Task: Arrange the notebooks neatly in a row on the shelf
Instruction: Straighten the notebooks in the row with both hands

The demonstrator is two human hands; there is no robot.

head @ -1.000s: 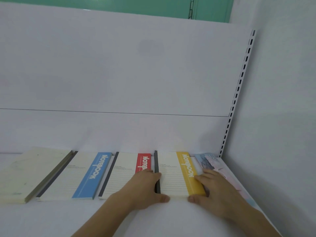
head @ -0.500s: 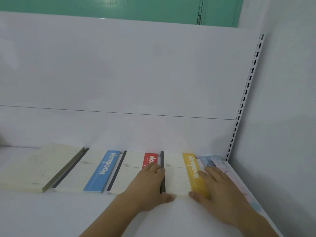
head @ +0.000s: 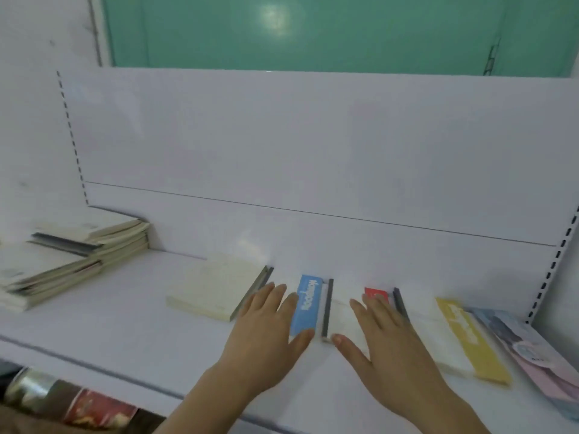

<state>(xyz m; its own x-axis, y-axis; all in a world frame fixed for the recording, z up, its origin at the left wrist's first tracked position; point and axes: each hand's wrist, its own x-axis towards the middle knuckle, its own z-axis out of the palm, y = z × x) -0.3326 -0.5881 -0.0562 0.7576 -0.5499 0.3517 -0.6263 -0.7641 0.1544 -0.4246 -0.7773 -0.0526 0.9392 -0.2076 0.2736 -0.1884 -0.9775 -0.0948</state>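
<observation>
Both hands have slid left off the yellow-striped notebook: left hand flat on the blue-striped notebook, right hand flat on the red-striped notebook, fingers straight, lower centre on the shelf.

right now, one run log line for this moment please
left hand: flat on blue-strip notebook | right hand: flat on red-strip notebook | yellow-strip notebook: untouched | spare stack: far left

The shelf is looking like smooth white painted metal with a soft sheen. The notebooks are showing matt paper covers with coloured bands; the cream notebook is looking plain and matt. The green panel behind is reflecting light, glossy
</observation>
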